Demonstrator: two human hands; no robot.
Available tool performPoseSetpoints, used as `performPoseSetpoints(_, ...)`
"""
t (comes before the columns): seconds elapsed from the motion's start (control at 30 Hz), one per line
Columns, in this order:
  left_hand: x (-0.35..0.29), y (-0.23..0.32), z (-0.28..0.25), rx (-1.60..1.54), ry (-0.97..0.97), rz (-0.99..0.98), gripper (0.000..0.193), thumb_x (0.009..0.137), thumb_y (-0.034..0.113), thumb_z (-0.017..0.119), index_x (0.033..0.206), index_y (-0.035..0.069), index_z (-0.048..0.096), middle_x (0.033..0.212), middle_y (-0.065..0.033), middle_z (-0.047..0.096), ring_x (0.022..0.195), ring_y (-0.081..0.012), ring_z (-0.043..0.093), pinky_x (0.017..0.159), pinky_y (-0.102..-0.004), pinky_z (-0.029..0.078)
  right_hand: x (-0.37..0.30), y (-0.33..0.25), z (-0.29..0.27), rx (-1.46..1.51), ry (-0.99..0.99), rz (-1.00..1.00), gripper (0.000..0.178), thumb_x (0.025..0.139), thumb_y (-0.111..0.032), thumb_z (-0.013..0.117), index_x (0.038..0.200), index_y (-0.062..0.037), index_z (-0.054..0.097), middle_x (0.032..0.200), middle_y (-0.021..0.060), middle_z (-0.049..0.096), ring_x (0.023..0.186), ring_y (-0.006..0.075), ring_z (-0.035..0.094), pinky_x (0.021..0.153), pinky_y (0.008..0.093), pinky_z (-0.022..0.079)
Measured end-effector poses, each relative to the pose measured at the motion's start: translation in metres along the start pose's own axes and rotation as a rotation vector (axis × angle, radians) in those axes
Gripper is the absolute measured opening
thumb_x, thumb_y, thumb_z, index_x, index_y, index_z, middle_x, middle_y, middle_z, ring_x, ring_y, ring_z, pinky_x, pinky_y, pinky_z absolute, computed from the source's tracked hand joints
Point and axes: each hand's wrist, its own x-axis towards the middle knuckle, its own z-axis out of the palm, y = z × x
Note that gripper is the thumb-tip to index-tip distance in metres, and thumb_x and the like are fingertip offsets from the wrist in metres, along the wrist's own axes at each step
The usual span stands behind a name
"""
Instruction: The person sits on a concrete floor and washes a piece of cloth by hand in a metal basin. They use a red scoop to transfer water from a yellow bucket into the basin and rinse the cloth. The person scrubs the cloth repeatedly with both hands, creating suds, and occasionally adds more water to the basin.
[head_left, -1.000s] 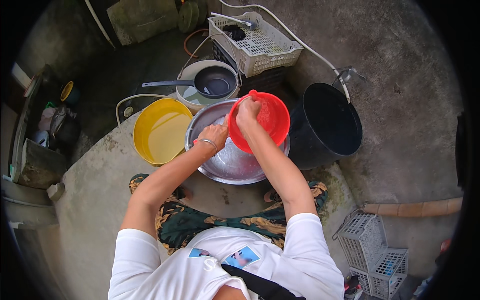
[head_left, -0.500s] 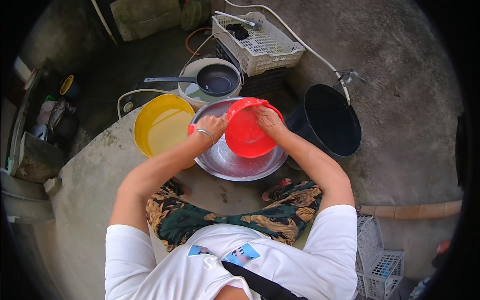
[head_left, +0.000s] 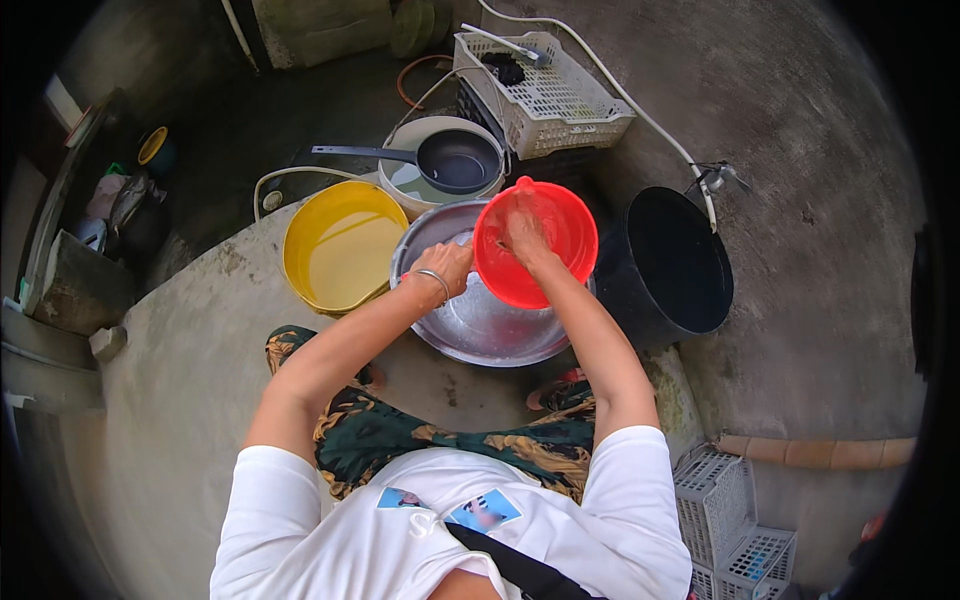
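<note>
A red plastic water dipper [head_left: 570, 245] is held over a wide metal basin [head_left: 485, 335]. My left hand [head_left: 446, 268], with a bangle at the wrist, is closed round the dipper's handle. My right hand [head_left: 522, 236] reaches down inside the dipper's bowl, its fingers blurred there. Left of the basin stands a yellow bucket [head_left: 303, 285] with cloudy liquid in it. A large black bucket [head_left: 625, 285] is close on the right side.
Behind the basin, a dark frying pan [head_left: 460, 162] rests across a white bucket [head_left: 425, 208]. Farther back sits a white plastic crate [head_left: 560, 100] holding a brush. A pale hose [head_left: 655, 128] runs to the black bucket. Grey crates [head_left: 715, 500] stand at the lower right.
The dipper has gone from tipped toward me to more level, with its bowl facing up. My right hand has moved from its rim into the bowl. My left hand keeps the handle.
</note>
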Motion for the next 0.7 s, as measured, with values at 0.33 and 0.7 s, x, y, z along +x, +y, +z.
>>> performPoseSetpoints(0.33,0.005,-0.006,-0.009,0.073,0.087,-0.066,0.039,0.069,0.001,0.054,0.107,0.001,0.043,0.077,-0.0232,0.06,0.074,-0.0389,0.059,0.066,-0.0457,0.048,-0.029,0.025,0.027,-0.704,-0.224,0.021,0.027,0.076,-0.025,0.056,0.089,-0.0021,0.057,0.098,0.0198,0.057,0.096,0.0344,0.052,0.082,0.0402,0.04)
performPoseSetpoints(0.7,0.021,-0.042,0.015,-0.181,0.395,-0.342,0.021,0.072,0.013,0.056,0.091,0.004,0.057,0.077,-0.0219,0.06,0.073,-0.0407,0.058,0.065,-0.0471,0.047,-0.072,0.016,-0.015,-0.278,-0.261,-0.267,0.021,0.065,-0.011,0.05,0.081,0.0002,0.058,0.072,0.015,0.057,0.066,0.0283,0.056,0.06,0.0352,0.043)
